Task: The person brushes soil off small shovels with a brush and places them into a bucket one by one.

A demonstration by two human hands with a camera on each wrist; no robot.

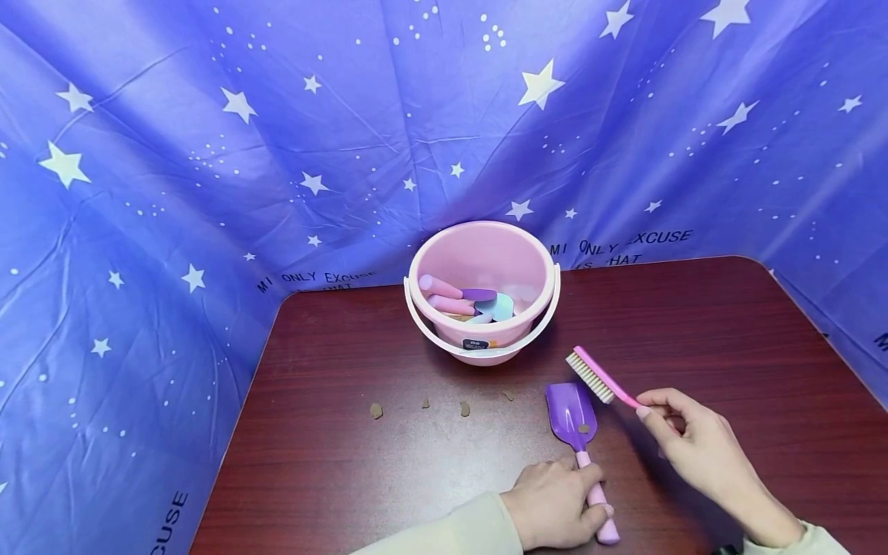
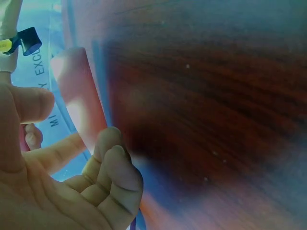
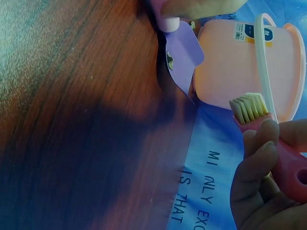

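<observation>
My left hand (image 1: 558, 501) grips the pink handle (image 1: 600, 505) of a small purple shovel (image 1: 569, 408), whose blade lies low over the table with a brown scrap (image 1: 583, 428) on it. In the left wrist view, the curled fingers are around that handle (image 2: 79, 91). My right hand (image 1: 701, 443) pinches the handle of a pink brush (image 1: 610, 381) with pale bristles. The brush is held just right of the shovel blade, bristles facing it. In the right wrist view the brush's bristles (image 3: 249, 108) show in front of the bucket.
Several brown scraps (image 1: 465, 408) lie in a loose row on the dark red wooden table (image 1: 333, 347), left of the shovel. Behind them stands a pink bucket (image 1: 486, 250) with a white handle, holding pink-handled tools (image 1: 451, 304). A blue star-patterned cloth (image 1: 416, 116) hangs around the table.
</observation>
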